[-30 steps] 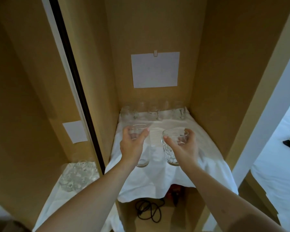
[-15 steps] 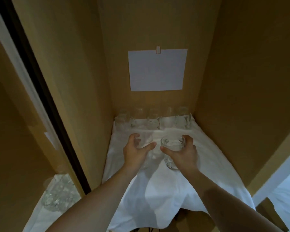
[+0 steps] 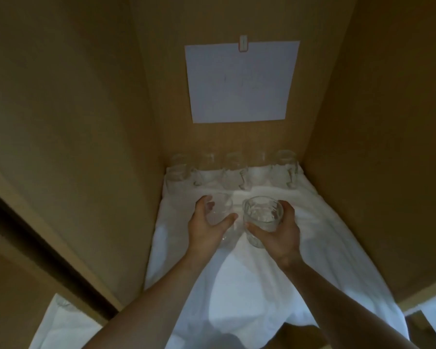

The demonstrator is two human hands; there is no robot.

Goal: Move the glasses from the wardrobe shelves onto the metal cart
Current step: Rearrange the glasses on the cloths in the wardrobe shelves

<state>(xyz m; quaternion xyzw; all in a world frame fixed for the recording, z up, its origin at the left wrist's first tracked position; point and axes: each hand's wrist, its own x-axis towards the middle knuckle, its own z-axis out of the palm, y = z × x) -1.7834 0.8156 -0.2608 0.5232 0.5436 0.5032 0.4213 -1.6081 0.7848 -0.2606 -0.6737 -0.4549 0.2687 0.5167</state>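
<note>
Left hand [image 3: 207, 226] fingers curled round smooth glass [image 3: 220, 212]; right hand [image 3: 278, 234] grips ribbed glass [image 3: 262, 217]; both over white cloth [image 3: 312, 235].

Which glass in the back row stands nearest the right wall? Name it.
The rightmost glass of the back row, at the shelf's right rear corner. The other back-row glasses stand to its left along the rear panel.

The left hand [image 3: 207, 229] covers most of the near side of its glass [image 3: 220, 215]. The back-row glasses [image 3: 233, 170] appear faint and blurred; their exact count cannot be determined. The bottom edge crops both forearms and the white cloth [image 3: 249, 285]. Markings on the pinned paper [image 3: 241, 81] are illegible.
</note>
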